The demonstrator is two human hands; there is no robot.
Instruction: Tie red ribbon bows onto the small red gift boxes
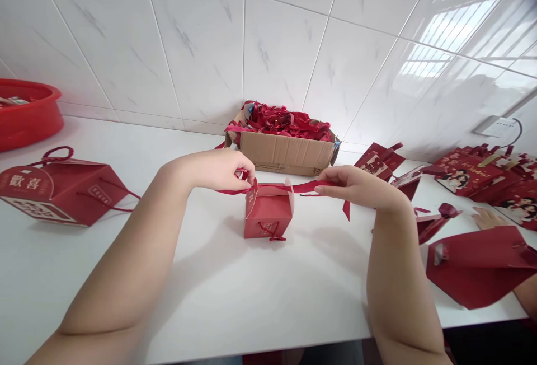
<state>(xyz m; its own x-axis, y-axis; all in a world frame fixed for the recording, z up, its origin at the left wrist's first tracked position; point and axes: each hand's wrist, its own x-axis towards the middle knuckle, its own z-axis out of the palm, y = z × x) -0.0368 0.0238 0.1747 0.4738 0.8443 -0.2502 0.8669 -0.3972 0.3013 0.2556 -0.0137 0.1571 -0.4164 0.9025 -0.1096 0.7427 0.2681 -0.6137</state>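
A small red gift box (268, 214) stands upright on the white table, with a twisted red cord on its front. Across its top runs a red ribbon (308, 187), stretched between my two hands. On the box's left side, my left hand (229, 170) pinches one end of the ribbon. To the right of the box, my right hand (346, 185) grips the other end between thumb and fingers, and a loose tail hangs below it. Both hands are level with the box's top flaps. The box's far side is hidden.
Behind the box, a cardboard carton (287, 152) holds a heap of red ribbons. A larger red box (62, 191) with cord handles and a red basin (31, 116) are at left. Several red boxes (482, 264) crowd the right, where another person's hand (489, 218) rests.
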